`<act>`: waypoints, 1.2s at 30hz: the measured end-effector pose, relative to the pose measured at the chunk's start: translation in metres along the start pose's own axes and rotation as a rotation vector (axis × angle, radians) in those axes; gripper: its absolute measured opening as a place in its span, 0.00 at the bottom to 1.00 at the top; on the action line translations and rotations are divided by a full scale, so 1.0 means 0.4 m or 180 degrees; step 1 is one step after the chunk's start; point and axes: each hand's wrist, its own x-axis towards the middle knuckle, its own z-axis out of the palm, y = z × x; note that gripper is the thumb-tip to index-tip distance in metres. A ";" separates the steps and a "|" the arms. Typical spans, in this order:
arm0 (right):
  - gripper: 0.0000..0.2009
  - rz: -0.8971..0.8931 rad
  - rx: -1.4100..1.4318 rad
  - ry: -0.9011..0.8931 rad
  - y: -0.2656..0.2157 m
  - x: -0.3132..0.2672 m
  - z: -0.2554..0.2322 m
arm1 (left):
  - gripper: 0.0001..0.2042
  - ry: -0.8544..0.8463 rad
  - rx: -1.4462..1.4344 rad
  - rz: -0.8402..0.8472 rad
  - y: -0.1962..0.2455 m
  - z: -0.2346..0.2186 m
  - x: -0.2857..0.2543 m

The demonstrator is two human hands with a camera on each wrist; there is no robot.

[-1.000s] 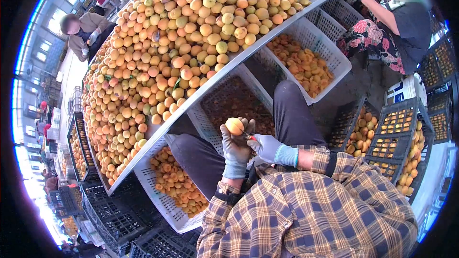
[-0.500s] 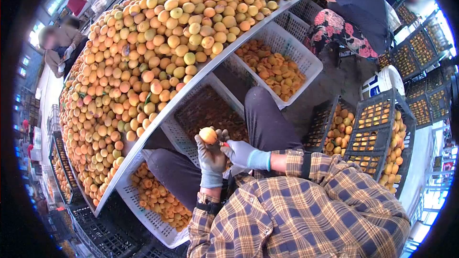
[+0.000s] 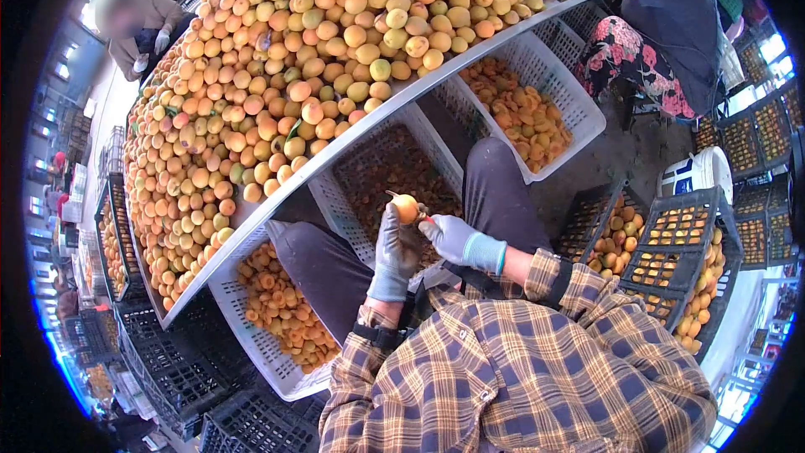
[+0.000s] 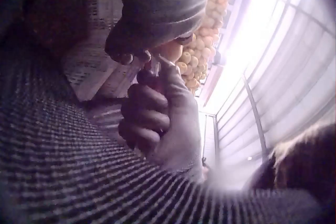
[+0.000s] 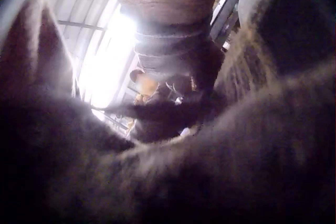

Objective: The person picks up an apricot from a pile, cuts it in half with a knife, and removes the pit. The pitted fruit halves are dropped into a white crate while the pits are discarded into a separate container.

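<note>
In the head view a gloved left hand holds an orange apricot at its fingertips, with a thin strip standing out from the fruit's top. The gloved right hand is curled round a small tool with a red handle, its tip end against or close to the fruit; the blade cannot be made out. From the left wrist view, the right hand has its fingers curled and its thumb stretched toward the apricot, beneath the left hand. The right wrist view is dark.
A large apricot heap lies on a metal-edged table. Below its edge stand white crates of split fruit and one with dark bits. Black crates of apricots stand at the right. Another person sits top right.
The head view has shifted. The apricot has turned between the left fingers, and a thin strip now stands out from it. The person at top right has leaned over the heap.
</note>
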 end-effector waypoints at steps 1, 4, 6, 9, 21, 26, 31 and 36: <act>0.20 0.0055 -0.0014 -0.0279 -0.013 0.013 -0.024 | 0.21 0.0049 0.0555 0.0386 0.010 0.004 -0.004; 0.21 -0.0039 -0.0132 -0.0420 -0.013 0.003 -0.020 | 0.18 0.0066 0.1061 0.0798 0.019 0.020 -0.014; 0.22 -0.0015 0.0216 -0.0149 -0.017 -0.036 0.002 | 0.18 -0.0024 0.0687 0.0720 0.024 0.046 -0.027; 0.21 0.0208 0.0220 -0.0073 -0.012 -0.051 0.034 | 0.18 0.0105 -0.0025 0.0339 -0.004 -0.015 -0.003; 0.21 0.0270 -0.0391 -0.0318 -0.014 -0.039 0.033 | 0.30 0.0153 -0.0088 0.0245 -0.009 -0.020 -0.002; 0.21 0.0337 -0.0766 -0.0272 -0.017 0.004 0.040 | 0.31 0.0558 0.0224 0.0184 -0.020 -0.029 0.008; 0.20 -0.0177 -0.0798 -0.0556 -0.016 -0.020 -0.026 | 0.34 0.0609 -0.0013 0.0430 -0.002 -0.089 0.028; 0.26 -0.1125 -0.0697 0.0580 -0.095 -0.020 -0.116 | 0.29 -0.0387 -0.0249 -0.0363 -0.008 -0.014 -0.002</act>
